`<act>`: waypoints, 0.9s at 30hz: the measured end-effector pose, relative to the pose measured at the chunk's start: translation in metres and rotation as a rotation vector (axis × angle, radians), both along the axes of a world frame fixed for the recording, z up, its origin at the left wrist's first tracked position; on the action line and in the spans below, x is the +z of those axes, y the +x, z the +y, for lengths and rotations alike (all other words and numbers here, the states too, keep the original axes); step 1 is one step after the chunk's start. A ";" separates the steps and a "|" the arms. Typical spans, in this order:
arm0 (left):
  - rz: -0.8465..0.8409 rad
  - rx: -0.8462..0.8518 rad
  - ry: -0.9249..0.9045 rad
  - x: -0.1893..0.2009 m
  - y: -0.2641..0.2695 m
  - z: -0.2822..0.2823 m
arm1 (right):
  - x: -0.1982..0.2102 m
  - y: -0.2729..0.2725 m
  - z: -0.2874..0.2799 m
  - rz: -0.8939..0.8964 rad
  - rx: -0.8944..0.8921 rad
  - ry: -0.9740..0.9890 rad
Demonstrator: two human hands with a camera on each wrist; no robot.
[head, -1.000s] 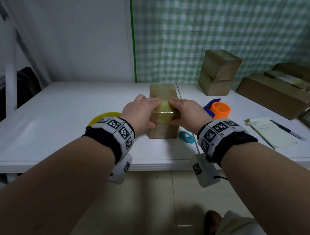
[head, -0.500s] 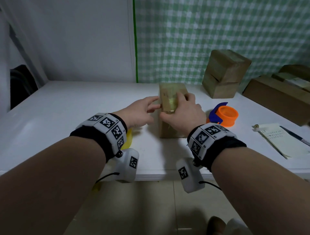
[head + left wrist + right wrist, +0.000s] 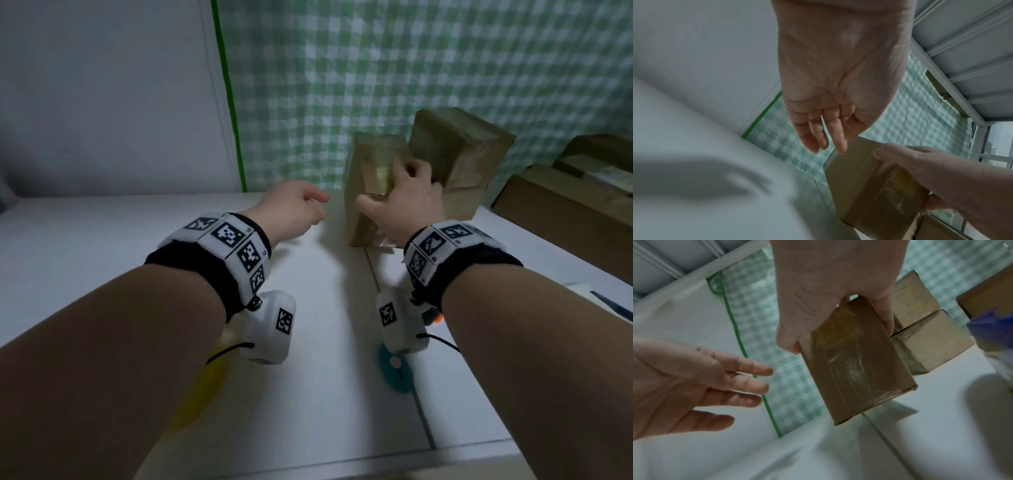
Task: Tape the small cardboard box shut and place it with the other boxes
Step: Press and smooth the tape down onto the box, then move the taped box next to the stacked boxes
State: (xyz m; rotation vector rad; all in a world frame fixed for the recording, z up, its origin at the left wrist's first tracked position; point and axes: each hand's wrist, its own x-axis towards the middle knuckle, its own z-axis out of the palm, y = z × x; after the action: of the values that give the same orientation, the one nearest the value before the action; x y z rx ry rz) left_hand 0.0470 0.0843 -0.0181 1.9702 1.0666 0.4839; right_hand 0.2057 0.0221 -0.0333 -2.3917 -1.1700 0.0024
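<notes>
The small cardboard box [image 3: 368, 192], brown with clear tape over its seams, hangs lifted and tilted above the white table [image 3: 102, 246]. My right hand [image 3: 400, 195] grips it from above, thumb on one side and fingers on the other, as the right wrist view shows on the box [image 3: 855, 369]. My left hand [image 3: 298, 209] hovers just left of the box with fingers relaxed and holds nothing; its palm [image 3: 830, 91] fills the left wrist view above the box [image 3: 871, 186]. Two stacked taped boxes [image 3: 459, 157] stand right behind the held one.
A long flat cardboard box [image 3: 561, 209] lies at the right. A teal cutter [image 3: 394, 373] and a yellow tape roll [image 3: 202, 390] lie near the front edge under my wrists. A green checked curtain [image 3: 411, 75] backs the table.
My right hand has lifted the box off the table and carried it back and right, toward the stacked boxes. My left hand has let go of it and drawn away to the left.
</notes>
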 end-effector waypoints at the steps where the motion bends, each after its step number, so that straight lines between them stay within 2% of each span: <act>1: 0.002 -0.003 -0.006 -0.002 0.004 0.003 | -0.002 0.006 0.003 0.004 0.000 -0.012; 5: 0.014 -0.007 -0.058 -0.011 0.013 0.007 | -0.014 0.014 0.010 -0.010 0.010 -0.172; 9: 0.025 0.000 -0.067 -0.010 0.006 -0.001 | -0.008 0.007 0.006 -0.050 0.022 -0.256; 14: 0.091 0.044 -0.055 0.009 -0.029 -0.015 | 0.012 -0.021 -0.015 -0.140 0.091 -0.093; 17: 0.227 0.101 -0.033 0.014 -0.059 -0.029 | 0.017 -0.043 -0.034 -0.101 0.165 -0.102; 19: 0.356 0.130 -0.042 0.014 -0.080 -0.044 | 0.016 -0.056 -0.049 -0.011 0.227 -0.127; 23: 0.753 0.093 0.035 0.006 -0.116 -0.071 | 0.005 -0.082 -0.080 0.083 0.298 -0.186; 27: 0.898 0.097 -0.018 -0.013 -0.140 -0.089 | -0.007 -0.098 -0.099 0.169 0.328 -0.200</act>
State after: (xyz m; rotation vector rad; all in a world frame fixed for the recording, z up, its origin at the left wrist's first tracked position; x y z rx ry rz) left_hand -0.0927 -0.0050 -0.0307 2.1554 1.6881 -0.4259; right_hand 0.1076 -0.0770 -0.0403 -2.2802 -1.5243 0.4381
